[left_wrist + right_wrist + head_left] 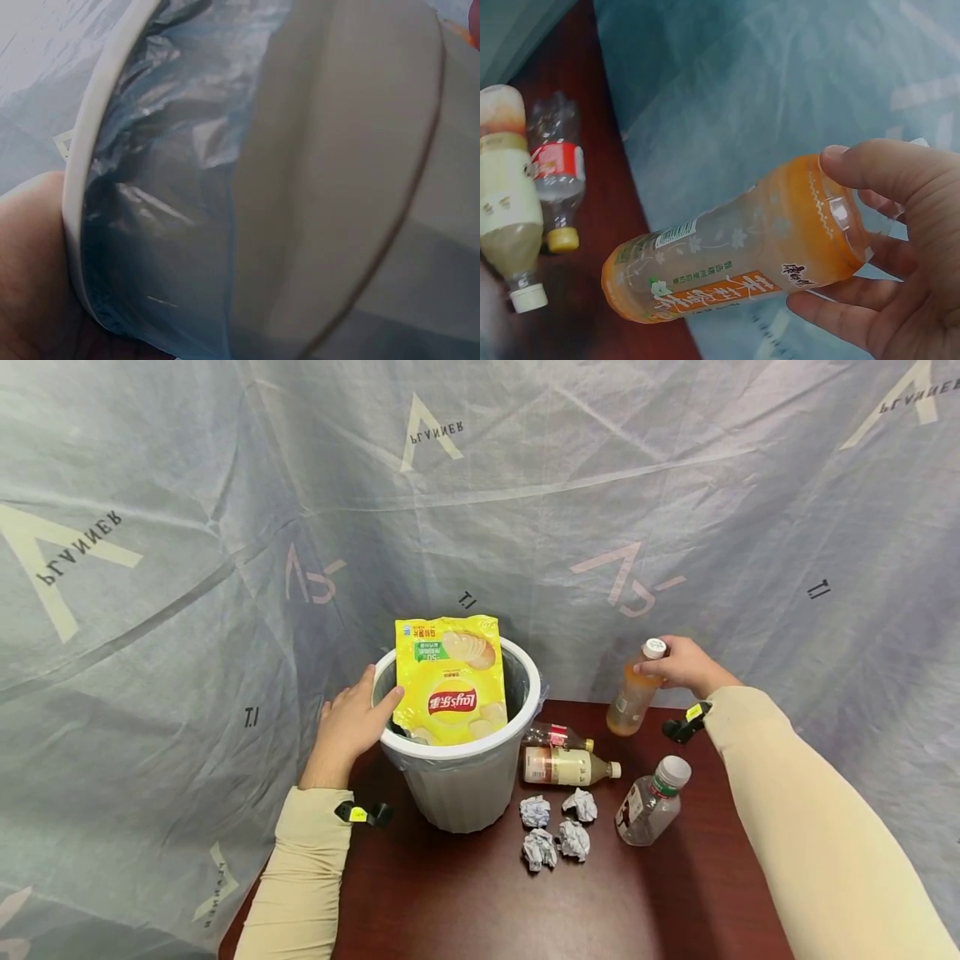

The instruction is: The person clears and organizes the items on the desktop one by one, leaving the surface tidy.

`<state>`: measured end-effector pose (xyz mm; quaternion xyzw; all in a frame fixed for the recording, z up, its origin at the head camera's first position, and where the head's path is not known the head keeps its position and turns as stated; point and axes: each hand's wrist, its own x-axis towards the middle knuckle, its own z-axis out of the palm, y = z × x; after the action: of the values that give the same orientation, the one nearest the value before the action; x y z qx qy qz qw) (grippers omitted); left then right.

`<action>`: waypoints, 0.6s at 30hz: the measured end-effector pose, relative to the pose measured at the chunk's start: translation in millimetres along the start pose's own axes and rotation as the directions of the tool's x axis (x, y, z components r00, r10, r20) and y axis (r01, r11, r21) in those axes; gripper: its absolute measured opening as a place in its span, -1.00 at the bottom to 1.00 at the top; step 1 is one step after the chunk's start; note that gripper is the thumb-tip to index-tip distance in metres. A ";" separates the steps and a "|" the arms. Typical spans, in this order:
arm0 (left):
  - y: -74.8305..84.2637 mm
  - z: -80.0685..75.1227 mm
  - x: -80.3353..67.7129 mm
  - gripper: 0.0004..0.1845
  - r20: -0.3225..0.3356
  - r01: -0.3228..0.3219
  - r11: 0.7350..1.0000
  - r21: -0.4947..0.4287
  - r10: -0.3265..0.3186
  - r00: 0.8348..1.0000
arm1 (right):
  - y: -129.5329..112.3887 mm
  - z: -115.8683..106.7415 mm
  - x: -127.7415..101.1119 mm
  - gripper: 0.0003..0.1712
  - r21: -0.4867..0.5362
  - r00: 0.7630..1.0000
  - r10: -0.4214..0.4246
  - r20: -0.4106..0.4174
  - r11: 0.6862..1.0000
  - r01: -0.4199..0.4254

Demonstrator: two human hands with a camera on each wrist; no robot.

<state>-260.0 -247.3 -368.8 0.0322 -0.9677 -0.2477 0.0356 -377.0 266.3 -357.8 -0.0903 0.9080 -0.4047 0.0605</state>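
A grey trash can (pixel 459 793) with a white rim and a thin plastic liner (pixel 172 247) stands on the table, a yellow Lay's chip bag (pixel 450 681) sticking out of its top. My left hand (pixel 352 718) holds the can's left rim, thumb over the edge and fingers along the outside. In the left wrist view, most of its fingers are hidden. At the table's back, my right hand (pixel 686 664) grips a plastic drink bottle (pixel 630 697) around its upper part, below the white cap. The bottle is tilted, with an orange and clear label (pixel 727 255).
Right of the can lie a cola-type bottle (pixel 555 737) with a yellow cap and a beige-labelled bottle (pixel 562 767). Several crumpled paper balls (pixel 574 841) lie in front of them. A clear square bottle (pixel 648 810) stands farther right. Grey cloth (pixel 525 543) hangs behind the table (pixel 480 893).
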 end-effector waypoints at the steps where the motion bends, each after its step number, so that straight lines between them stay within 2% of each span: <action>1: 0.2 -0.1 0.1 0.02 0.002 0.000 1.000 -0.001 0.000 1.000 | -5.4 -1.7 0.8 -0.40 -0.006 1.000 -0.010 -0.006 1.000 0.010; 18: 0.2 -0.5 0.8 0.02 0.008 -0.005 1.000 -0.014 0.005 1.000 | -96.3 -17.2 19.5 -0.46 -0.040 0.991 -0.118 -0.060 0.992 0.116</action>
<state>-260.8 -247.4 -368.2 0.0287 -0.9661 -0.2545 0.0328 -388.1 211.4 -275.2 -0.1317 0.9098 -0.3936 0.0067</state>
